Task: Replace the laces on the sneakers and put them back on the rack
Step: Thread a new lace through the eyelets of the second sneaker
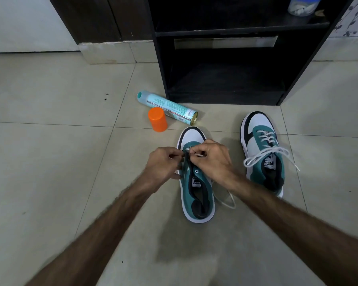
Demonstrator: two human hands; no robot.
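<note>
Where both hands meet over the near sneaker (197, 190), its front eyelets are hidden. The left hand (163, 164) and right hand (212, 159) each have fingers curled, pinching the white lace (225, 200) at the toe end; the lace's tail loops on the floor (50, 162) beside the shoe, partly behind the right forearm. The laced sneaker (262, 149) stands further right, before the black rack (161, 58), whose top is cut off. A spray can (167, 106) lies by an orange cap (157, 119).

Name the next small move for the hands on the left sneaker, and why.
Probably draw the lace through the front eyelets: both the left hand and right hand pinch it there on the left sneaker, whose upper eyelet is empty.
</note>
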